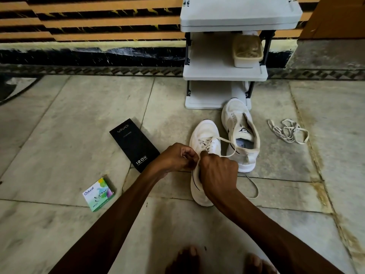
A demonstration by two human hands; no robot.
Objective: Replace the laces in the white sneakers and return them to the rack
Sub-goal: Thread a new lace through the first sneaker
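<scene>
A white sneaker (205, 133) stands on the floor, toe away from me, partly laced. My left hand (175, 157) pinches its lace at the upper eyelets. My right hand (219, 175) grips the sneaker's collar and the same lace (227, 141), which loops out to the right. Another end of lace (254, 186) trails on the floor behind my right wrist. The second white sneaker (241, 131) sits just to the right with no lace. A loose pile of laces (288, 131) lies farther right. The grey shoe rack (225, 74) stands behind the sneakers.
A black box (134, 145) and a small green-and-white box (98, 194) lie on the stone floor to the left. A lidded tub (247, 50) sits on the rack's middle shelf. Bare toes (189, 260) show at the bottom edge.
</scene>
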